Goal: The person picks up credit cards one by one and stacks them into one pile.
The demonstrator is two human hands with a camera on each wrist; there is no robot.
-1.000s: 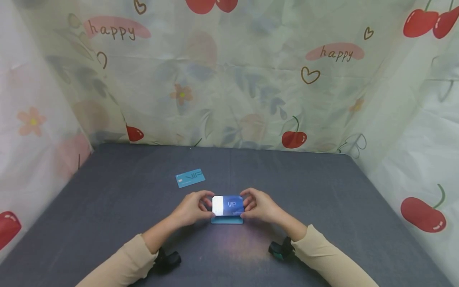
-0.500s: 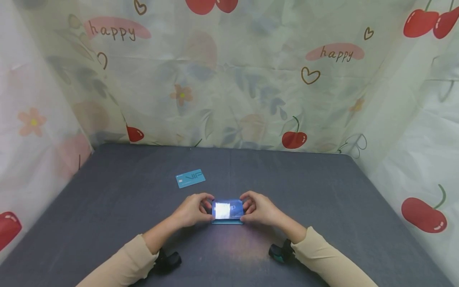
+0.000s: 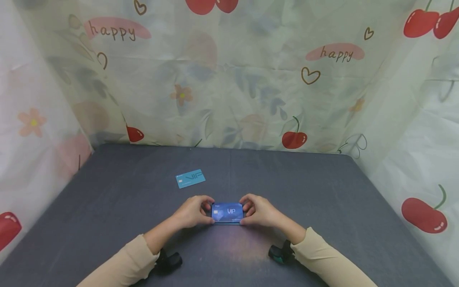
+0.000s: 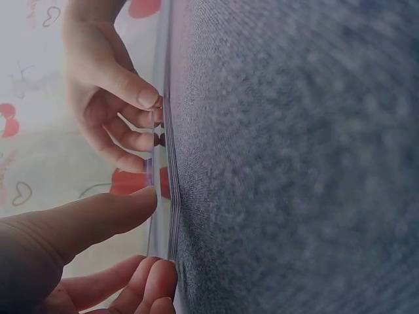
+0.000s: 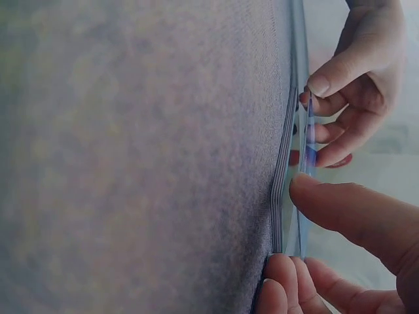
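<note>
A dark blue card [image 3: 227, 212] printed "VIP" is held level by its two short ends, a small gap above a neat stack of several cards [image 4: 173, 196] lying on the table. My left hand [image 3: 195, 211] grips the card's left end, thumb at the near corner and fingers at the far one. At the other end my right hand [image 3: 260, 211] pinches it the same way. In the right wrist view the edges of the stack [image 5: 281, 176] show below the card, with fingertips close beside the stack's end. From the head, only a thin light-blue edge of the stack shows.
Another card, light blue with "VIP" [image 3: 190, 178], lies askew farther back to the left on the dark grey tabletop [image 3: 294, 179]. Patterned curtains [image 3: 229, 79] stand behind and along both sides. Black wrist cameras [image 3: 281, 252] sit under both sleeves.
Both hands have brought the blue card down and slightly nearer, from tilted with the light-blue stack showing in front to almost covering it. The bright glare has left its face.
</note>
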